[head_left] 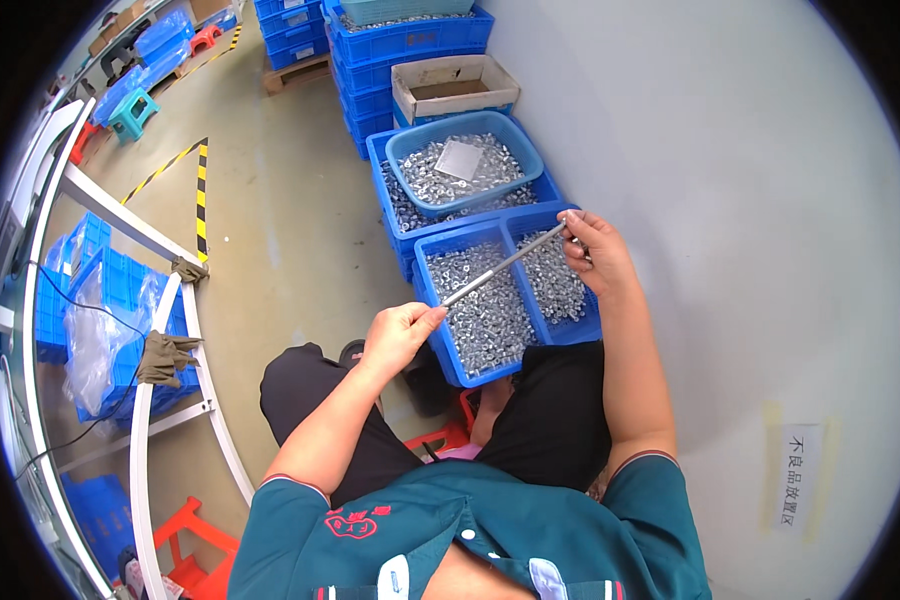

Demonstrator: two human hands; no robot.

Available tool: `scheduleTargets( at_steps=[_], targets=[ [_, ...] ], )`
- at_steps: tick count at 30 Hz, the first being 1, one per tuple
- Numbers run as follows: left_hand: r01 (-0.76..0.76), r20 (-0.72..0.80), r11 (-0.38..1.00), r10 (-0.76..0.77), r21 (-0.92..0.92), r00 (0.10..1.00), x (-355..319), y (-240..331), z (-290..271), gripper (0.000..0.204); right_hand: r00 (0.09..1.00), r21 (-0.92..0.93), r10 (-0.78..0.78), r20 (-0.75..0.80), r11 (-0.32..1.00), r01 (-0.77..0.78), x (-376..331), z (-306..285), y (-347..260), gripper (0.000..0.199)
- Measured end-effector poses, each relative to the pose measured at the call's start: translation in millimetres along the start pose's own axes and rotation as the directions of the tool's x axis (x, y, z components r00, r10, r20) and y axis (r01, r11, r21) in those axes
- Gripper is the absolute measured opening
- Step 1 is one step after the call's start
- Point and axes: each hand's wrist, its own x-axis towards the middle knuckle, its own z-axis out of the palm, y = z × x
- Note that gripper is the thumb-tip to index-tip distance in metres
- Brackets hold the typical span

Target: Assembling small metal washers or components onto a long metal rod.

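At the far left, a turquoise stool (133,115) stands on the floor. Nearer, a white metal frame (142,470) curves through the view, with greyish-brown cloth (166,358) bunched on one of its bars. Within and behind it stand blue crates (120,290) partly covered in clear plastic, and at the near left is a red stool (188,520). Yellow-and-black tape (202,190) marks the floor to the right of the frame.

The left hand (400,335) has its grip closed around the near left end of a slim grey rod (500,266), thumb and fingers together. The rod slants from there to the far right, passing over a blue divided bin (482,378). Small silvery metal parts (480,325) fill the bin's wide left compartment, and more lie in the narrower right one. Just beyond the bin, a light-blue basin (480,198) of similar parts carries a pale card (459,160); farther off is an open whitish box (455,90).

The right hand (595,250) pinches the rod's far right end, its grip closed on it. At the right, a paper sign (796,475) is taped to the pale wall (750,250).
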Motion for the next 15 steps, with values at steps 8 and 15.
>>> scheduleTargets(
  at_steps=[8,15],
  targets=[
    [0.026,-0.031,1.0,-0.026,0.008,0.999,-7.4,-8.7,-8.2,0.052,0.995,-0.197,0.034,0.092,0.98,-0.015,-4.4,20.5,6.2,0.016],
    [0.029,-0.069,0.998,-0.033,-0.059,0.997,-4.9,-7.6,-12.6,0.057,0.882,-0.472,0.395,0.257,0.848,-0.242,-10.1,60.0,25.2,0.022]
  ],
)
